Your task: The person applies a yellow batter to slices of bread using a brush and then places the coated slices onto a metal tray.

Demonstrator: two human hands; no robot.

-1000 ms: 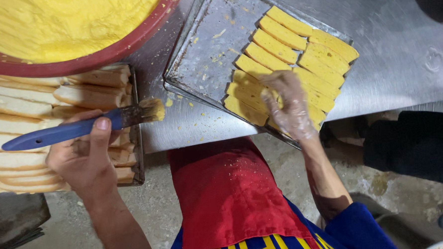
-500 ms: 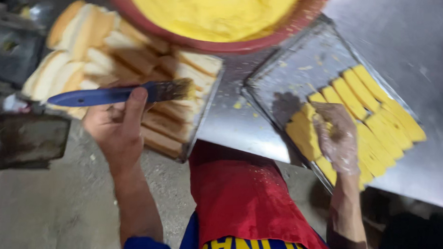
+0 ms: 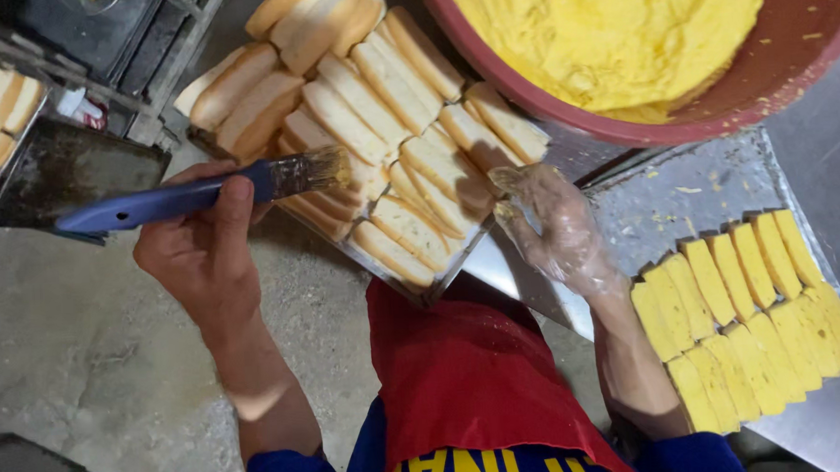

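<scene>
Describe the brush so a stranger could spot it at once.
Start at the big red bowl of yellow spread at the top right, then move left across the tray of plain bread slices. At the tray's left edge the left hand holds the brush level, bristles touching the bread. It is the only blue thing there: a long flat blue handle with a dark ferrule and yellow-stained bristles.

Left hand [image 3: 203, 250] closed in a grip (thumb on top), gloved right hand [image 3: 557, 230] fingers loosely spread
</scene>
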